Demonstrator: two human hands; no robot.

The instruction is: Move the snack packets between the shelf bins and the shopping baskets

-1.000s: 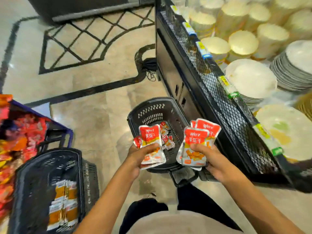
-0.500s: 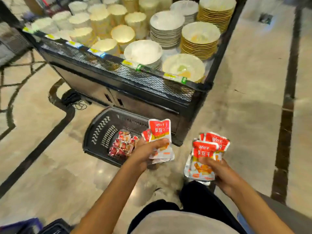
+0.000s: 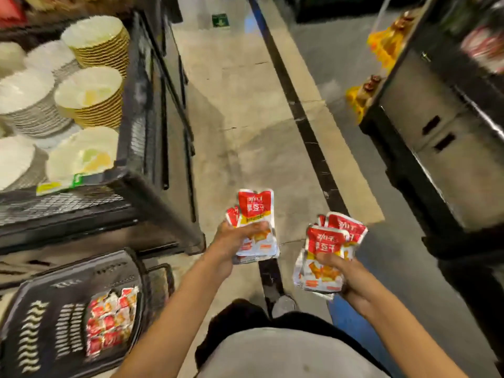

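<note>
My left hand point(image 3: 236, 241) grips a stack of red-and-white snack packets point(image 3: 255, 208) at waist height over the aisle floor. My right hand point(image 3: 345, 279) holds a second bunch of the same packets point(image 3: 328, 242), fanned out, slightly lower and to the right. A black shopping basket point(image 3: 41, 323) stands on the floor at the lower left, with several small red packets point(image 3: 110, 320) lying in it. Both hands are well to the right of the basket.
A black mesh display stand point(image 3: 141, 105) with stacks of paper plates point(image 3: 90, 96) fills the left. A dark shelf unit point(image 3: 441, 148) with yellow-packed goods point(image 3: 387, 47) lines the right. Between them runs a tiled aisle with a black floor stripe point(image 3: 308, 126).
The view has swung right: the plate stand and basket slid to the left, and an aisle and right-hand shelf came into view. Both hands keep their packets.
</note>
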